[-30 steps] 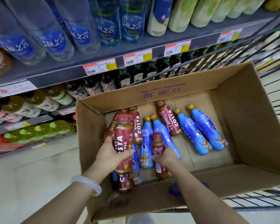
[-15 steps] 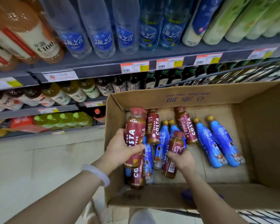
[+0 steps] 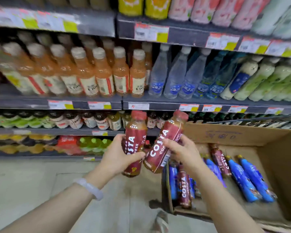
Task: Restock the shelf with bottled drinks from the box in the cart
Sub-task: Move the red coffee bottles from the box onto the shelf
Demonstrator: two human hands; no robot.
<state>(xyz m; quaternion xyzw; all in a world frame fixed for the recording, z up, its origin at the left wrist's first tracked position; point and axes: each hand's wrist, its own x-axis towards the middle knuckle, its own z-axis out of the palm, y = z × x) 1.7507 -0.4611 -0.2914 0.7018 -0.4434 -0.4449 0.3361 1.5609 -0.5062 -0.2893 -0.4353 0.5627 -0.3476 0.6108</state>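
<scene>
My left hand [image 3: 118, 157] grips an upright dark-red Costa coffee bottle [image 3: 134, 140]; a second red cap shows just behind it. My right hand [image 3: 180, 150] grips another red Costa bottle [image 3: 165, 140], tilted with its cap up and to the right. Both bottles are held in front of the shelves, left of the cardboard box [image 3: 275, 148]. Inside the box lie several blue bottles [image 3: 249, 179] and more red Costa bottles [image 3: 185, 190]. The box sits in a wire cart [image 3: 259, 121].
Shelves [image 3: 91, 100] ahead carry rows of orange juice bottles [image 3: 104, 76], clear water bottles [image 3: 175, 76] and pale green bottles [image 3: 267, 81]. Lower shelves hold small dark bottles [image 3: 101, 120] and green-capped bottles [image 3: 94, 143]. Pale floor tiles [image 3: 40, 182] lie below left.
Both hands have lifted their red Costa bottles out of the box and up to the left, toward the shelves. The view has swung up to show more shelving.
</scene>
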